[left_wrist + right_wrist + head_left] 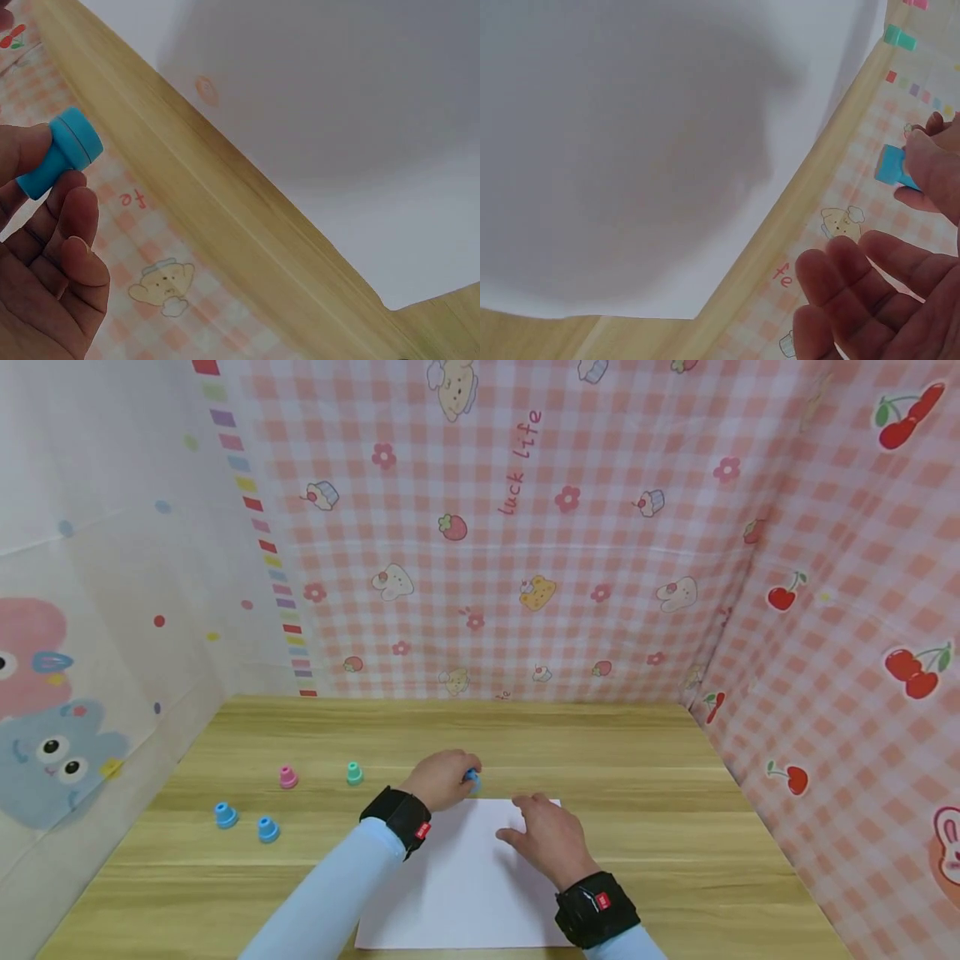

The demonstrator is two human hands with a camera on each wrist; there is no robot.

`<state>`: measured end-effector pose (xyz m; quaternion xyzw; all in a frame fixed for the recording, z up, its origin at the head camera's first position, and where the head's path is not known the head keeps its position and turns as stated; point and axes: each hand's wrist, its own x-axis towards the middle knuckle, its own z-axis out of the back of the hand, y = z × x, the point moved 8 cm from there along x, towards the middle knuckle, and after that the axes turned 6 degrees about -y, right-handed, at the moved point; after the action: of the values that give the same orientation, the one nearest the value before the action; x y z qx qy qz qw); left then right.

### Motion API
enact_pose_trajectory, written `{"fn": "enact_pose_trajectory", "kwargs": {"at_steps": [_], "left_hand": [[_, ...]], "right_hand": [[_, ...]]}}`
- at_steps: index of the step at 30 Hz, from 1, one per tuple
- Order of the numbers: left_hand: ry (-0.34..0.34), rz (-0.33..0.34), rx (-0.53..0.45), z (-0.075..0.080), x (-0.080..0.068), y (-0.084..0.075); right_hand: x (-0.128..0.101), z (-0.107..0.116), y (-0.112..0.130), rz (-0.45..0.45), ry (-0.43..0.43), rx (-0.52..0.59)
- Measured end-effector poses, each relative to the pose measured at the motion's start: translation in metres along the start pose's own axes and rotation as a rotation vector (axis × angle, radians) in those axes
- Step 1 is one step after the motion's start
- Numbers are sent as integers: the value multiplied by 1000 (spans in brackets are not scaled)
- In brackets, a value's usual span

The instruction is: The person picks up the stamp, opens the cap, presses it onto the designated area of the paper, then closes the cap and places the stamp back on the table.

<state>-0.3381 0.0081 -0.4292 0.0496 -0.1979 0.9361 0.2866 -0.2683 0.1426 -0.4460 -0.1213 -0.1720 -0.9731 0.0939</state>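
My left hand [444,779] pinches a small blue toy stamp [64,154] between thumb and fingers, above the far edge of the white paper [457,885]. In the left wrist view a thin seam runs round the stamp's wide end. My right hand [551,839] hovers over the right part of the sheet, its fingers loosely bent and holding nothing. The right wrist view shows the relaxed fingers [855,289] close to the stamp but apart from it. A faint orange mark [206,91] shows on the paper near its far edge.
On the wooden table [637,752], to the left, stand a pink stamp [288,777], a green stamp [355,773] and two blue ones, one farther left [225,815] and one nearer [267,829]. Patterned cloth [480,568] hangs behind the table and along both sides.
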Motion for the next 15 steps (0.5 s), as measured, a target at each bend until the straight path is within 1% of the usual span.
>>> {"fn": "enact_pose_trajectory", "kwargs": {"at_steps": [9, 15], "left_hand": [[1, -7, 121, -11, 5, 14], [-6, 4, 155, -16, 8, 20]], "right_hand": [[-2, 0, -2, -6, 41, -55], [-2, -4, -4, -11, 78, -105]]}}
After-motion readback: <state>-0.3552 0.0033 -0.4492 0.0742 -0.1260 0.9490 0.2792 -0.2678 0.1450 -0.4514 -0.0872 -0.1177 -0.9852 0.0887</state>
